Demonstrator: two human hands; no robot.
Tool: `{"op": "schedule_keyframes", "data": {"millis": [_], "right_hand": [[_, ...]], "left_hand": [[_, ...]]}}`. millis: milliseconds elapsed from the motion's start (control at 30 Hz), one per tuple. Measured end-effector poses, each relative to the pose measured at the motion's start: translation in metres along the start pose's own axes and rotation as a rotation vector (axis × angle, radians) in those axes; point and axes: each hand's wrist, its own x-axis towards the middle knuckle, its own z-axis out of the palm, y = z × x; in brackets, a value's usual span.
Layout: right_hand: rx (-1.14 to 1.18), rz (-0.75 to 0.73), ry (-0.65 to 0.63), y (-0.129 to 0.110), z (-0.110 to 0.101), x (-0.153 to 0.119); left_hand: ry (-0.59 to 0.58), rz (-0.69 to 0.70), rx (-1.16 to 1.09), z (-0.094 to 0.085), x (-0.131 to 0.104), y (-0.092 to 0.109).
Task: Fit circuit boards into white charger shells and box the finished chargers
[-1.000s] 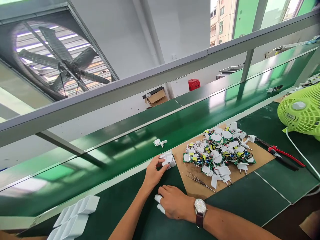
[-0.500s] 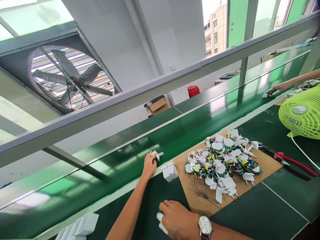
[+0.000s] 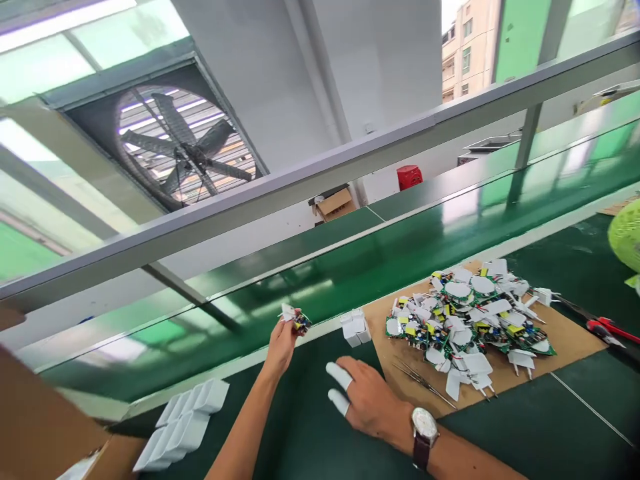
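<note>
My left hand [image 3: 281, 347] is closed on a small circuit board [image 3: 302, 321] with a white plug piece attached, held at the near edge of the green conveyor belt. Over the dark green bench, my right hand [image 3: 373, 398] is palm down and holds nothing. Its fingers are apart, and two of them wear white finger covers. White plastic housings [image 3: 355, 328] stand between the hands and the belt. To the right, a pile of circuit boards with white plug parts [image 3: 465, 327] lies on a sheet of brown cardboard [image 3: 575, 337]. Metal tweezers [image 3: 425, 385] rest on its near left part.
Rows of white housings [image 3: 185, 423] stand at lower left, beside an open cardboard box [image 3: 45, 413]. Red-handled pliers [image 3: 607, 328] and a lime-green fan [image 3: 625, 237] are on the right. A rail [image 3: 345, 163] crosses beyond the conveyor belt [image 3: 380, 260].
The view has swung left. My left hand has drawn back from the belt with the circuit board now showing in it. My right hand has moved forward and its fingers have stretched out.
</note>
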Motion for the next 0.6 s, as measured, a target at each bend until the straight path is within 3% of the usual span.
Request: {"op": "schedule_keyframes", "data": {"millis": [100,167,233,333,500,600], "right_hand": [[0.039,0.013,0.201,0.005,-0.004,0.002],[0.066,0.004,0.183,0.009,-0.002,0.001],[0.094,-0.015,0.099,0.011,0.003,-0.002],[0.139,-0.03,-0.058,0.011,0.009,-0.009],[0.209,0.065,-0.34,0.006,0.009,-0.012],[0.25,0.182,-0.486,0.001,0.003,-0.006]], "left_hand": [[-0.24,-0.021,0.116,-0.006,-0.056,0.008],[-0.385,-0.019,0.206,-0.004,-0.088,0.013],[-0.427,0.002,0.298,-0.005,-0.109,0.017],[-0.264,0.057,0.469,-0.029,-0.12,0.021],[0.255,0.029,0.802,-0.123,-0.122,0.011],[0.421,-0.034,0.939,-0.169,-0.127,-0.002]]}}
